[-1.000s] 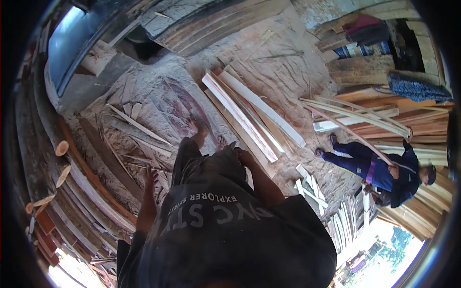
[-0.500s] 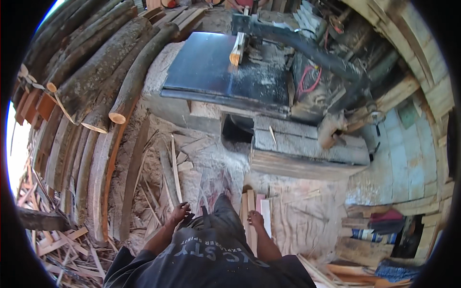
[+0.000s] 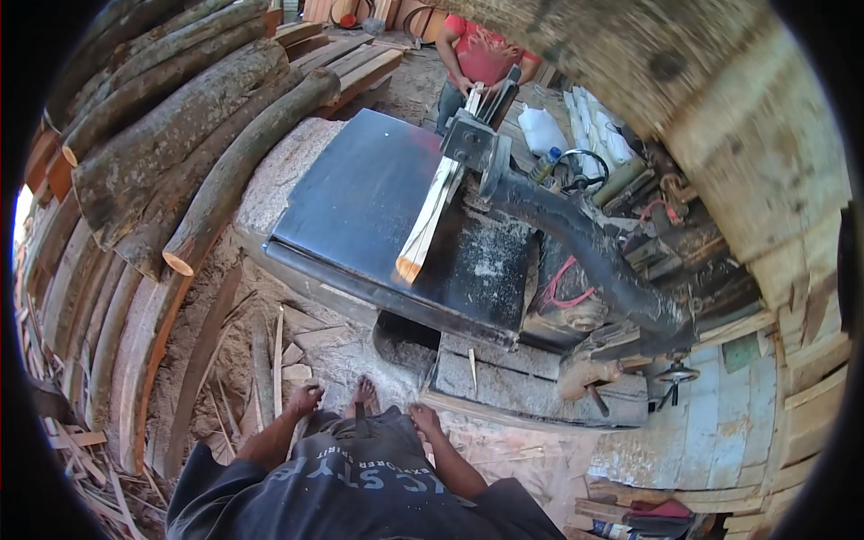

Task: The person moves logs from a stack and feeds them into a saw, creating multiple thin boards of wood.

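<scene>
My left hand hangs low beside my dark trousers, fingers loosely curled and apart, with nothing visible in it. At my other side my right hand is held low in the same loose way, near the dusty wooden block. Ahead of both hands stands a saw table with a dark metal top. A long pale wood strip lies on it, its near end toward me, passing beneath the saw's black guide head. Neither hand touches the strip. At its far end a co-worker in a red shirt has hands on it.
Logs are stacked along the left, with offcuts on the floor below. The thick curved machine arm reaches across the right. A sawdust-covered wooden block and a handwheel are at the near right. A dark opening sits under the table.
I have moved closer to the saw table. The wood strip now extends further toward me past the guide head, and more of the co-worker shows. My hands remain low.
</scene>
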A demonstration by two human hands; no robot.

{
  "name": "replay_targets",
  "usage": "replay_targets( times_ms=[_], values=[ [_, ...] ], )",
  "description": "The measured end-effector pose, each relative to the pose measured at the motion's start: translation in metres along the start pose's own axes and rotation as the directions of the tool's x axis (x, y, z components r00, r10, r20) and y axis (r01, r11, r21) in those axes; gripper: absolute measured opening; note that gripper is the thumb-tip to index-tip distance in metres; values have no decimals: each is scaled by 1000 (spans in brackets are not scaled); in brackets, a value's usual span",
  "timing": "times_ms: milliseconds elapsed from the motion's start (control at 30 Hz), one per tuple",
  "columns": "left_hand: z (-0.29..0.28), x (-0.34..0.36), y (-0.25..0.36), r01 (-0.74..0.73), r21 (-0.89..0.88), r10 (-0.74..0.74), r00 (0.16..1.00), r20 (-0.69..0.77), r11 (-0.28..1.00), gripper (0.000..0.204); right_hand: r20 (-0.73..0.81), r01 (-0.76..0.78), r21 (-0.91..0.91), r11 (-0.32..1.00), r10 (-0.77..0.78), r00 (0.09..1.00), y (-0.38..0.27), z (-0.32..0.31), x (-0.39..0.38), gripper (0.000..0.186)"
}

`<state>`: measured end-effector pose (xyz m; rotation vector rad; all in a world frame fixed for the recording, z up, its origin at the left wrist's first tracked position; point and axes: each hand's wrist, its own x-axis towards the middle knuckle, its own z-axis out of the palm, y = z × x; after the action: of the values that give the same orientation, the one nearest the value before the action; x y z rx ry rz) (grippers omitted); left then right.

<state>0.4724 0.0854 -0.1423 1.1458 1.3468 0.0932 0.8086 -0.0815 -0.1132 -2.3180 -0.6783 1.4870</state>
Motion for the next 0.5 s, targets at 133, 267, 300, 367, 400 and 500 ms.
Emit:
replay_targets(
  times_ms=[133,267,300,367,400,500],
  values=[
    [21,24,157,-245,-98,251,967,49,964,57,-106,195,482,854,-164,981,-90,-65,41,46],
    [27,19,271,-307,-184,325,943,71,934,69,-137,278,534,798,-242,960,-217,-97,7,69],
    [31,16,289,-302,-189,320,945,73,935,70,-111,270,562,782,-252,961,-232,-97,-4,73],
    [38,10,311,-291,-195,311,947,78,937,74,-61,250,619,745,-272,960,-247,-91,-20,82],
    [44,9,310,-301,-256,339,933,120,919,76,-69,284,609,741,-307,949,-246,-82,-22,88],
    [55,6,289,-342,-365,427,886,182,866,80,3,235,647,726,-311,950,-236,-48,-40,85]
  ],
)
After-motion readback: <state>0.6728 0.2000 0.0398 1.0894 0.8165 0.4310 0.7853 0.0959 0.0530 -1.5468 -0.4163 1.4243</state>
